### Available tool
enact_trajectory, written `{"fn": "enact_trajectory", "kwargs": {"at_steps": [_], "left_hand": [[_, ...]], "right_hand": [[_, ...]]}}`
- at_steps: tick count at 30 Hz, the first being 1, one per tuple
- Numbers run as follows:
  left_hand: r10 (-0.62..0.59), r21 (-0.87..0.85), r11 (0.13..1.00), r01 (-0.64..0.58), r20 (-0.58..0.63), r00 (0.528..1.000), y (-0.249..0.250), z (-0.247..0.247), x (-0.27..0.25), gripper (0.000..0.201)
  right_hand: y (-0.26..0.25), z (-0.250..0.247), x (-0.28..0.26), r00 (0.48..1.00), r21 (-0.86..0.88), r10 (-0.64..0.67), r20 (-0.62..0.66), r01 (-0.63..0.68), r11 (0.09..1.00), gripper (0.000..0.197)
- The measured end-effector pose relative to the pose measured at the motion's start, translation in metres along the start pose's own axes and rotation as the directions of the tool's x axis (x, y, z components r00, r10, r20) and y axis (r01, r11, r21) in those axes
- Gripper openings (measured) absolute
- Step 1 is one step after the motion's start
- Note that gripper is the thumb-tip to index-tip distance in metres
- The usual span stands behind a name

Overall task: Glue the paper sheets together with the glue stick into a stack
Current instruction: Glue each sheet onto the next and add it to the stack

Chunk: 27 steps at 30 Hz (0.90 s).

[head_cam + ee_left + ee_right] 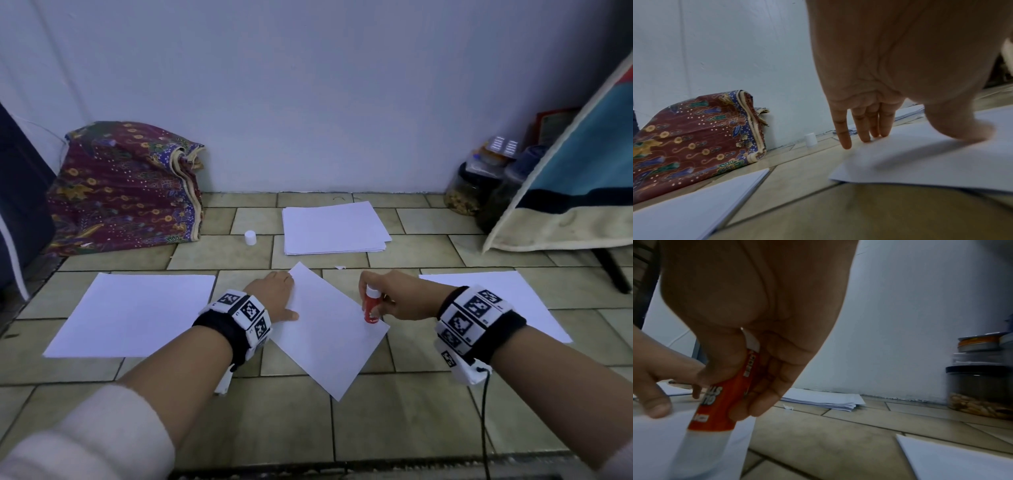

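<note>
white paper sheet, red glue stick, maroon floral cloth

Bare tile beyond the left fingertips, up to a cap and a paper pile. Open floor between pile and right fingers, one paper scrap there. Cloth bundle far left, jars far right against the wall.

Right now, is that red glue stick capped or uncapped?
Uncapped: the red glue stick shows its bare white end on the paper; a small white cap stands apart.
</note>
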<state>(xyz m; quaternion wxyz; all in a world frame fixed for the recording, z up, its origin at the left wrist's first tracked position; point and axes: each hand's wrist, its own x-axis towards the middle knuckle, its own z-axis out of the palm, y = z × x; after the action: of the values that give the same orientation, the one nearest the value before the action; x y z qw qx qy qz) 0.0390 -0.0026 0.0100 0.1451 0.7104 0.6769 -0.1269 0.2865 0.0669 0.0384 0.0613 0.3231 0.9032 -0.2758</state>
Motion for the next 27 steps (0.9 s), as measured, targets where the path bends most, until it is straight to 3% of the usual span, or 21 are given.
{"fn": "enact_trajectory", "kwargs": {"at_steps": [4,6,8,10,12,14,16,20,21,24,27], "left_hand": [[0.028,0.007,1.0,-0.028,-0.002,1.0,-0.014,-0.004,-0.003,0.058],[0.033,-0.001,0.999,-0.033,-0.011,0.999,-0.019,-0.003,-0.006,0.059],[0.033,-0.023,0.999,-0.034,-0.023,0.999,-0.023,-0.001,-0.01,0.065],[0.023,-0.025,0.999,-0.023,-0.027,0.999,-0.026,0.003,-0.012,0.07],[0.006,0.007,1.0,-0.006,-0.052,0.999,-0.029,0.009,-0.014,0.074],[-0.025,0.036,0.999,0.027,-0.064,0.998,-0.031,0.018,-0.016,0.078],[-0.06,0.004,0.998,0.06,-0.006,0.998,-0.032,0.026,-0.017,0.091],[-0.076,-0.085,0.992,0.089,0.147,0.986,-0.032,0.03,-0.022,0.161],[-0.067,-0.067,0.995,0.079,0.162,0.985,-0.034,0.032,-0.022,0.17],[-0.037,-0.064,0.997,0.048,0.174,0.984,-0.041,0.031,-0.019,0.16],[-0.029,-0.053,0.998,0.04,0.195,0.98,-0.041,0.029,-0.019,0.117]], "right_hand": [[0.017,-0.009,-0.009,0.997,0.027,0.075,0.025,-0.076,0.997,0.027],[0.024,-0.016,-0.013,0.992,0.238,0.113,-0.059,-0.096,0.966,0.024],[0.025,-0.022,-0.017,0.964,0.605,0.166,-0.207,-0.007,0.796,0.022],[0.024,-0.024,-0.017,0.911,0.85,0.268,-0.313,0.143,0.508,0.023],[0.02,-0.022,-0.012,0.867,0.931,0.369,-0.335,0.246,0.269,0.024],[0.015,-0.019,-0.001,0.851,0.955,0.434,-0.296,0.264,0.135,0.02],[0.009,-0.015,0.013,0.86,0.973,0.455,-0.233,0.203,0.113,0.015],[-0.008,-0.004,0.047,0.9,0.973,0.389,-0.197,0.131,0.189,0.021],[-0.014,-0.003,0.055,0.911,0.967,0.357,-0.207,0.135,0.217,0.023],[-0.036,-0.003,0.078,0.927,0.947,0.294,-0.233,0.147,0.287,0.029],[-0.054,-0.002,0.104,0.913,0.912,0.319,-0.254,0.116,0.393,0.031]]}}
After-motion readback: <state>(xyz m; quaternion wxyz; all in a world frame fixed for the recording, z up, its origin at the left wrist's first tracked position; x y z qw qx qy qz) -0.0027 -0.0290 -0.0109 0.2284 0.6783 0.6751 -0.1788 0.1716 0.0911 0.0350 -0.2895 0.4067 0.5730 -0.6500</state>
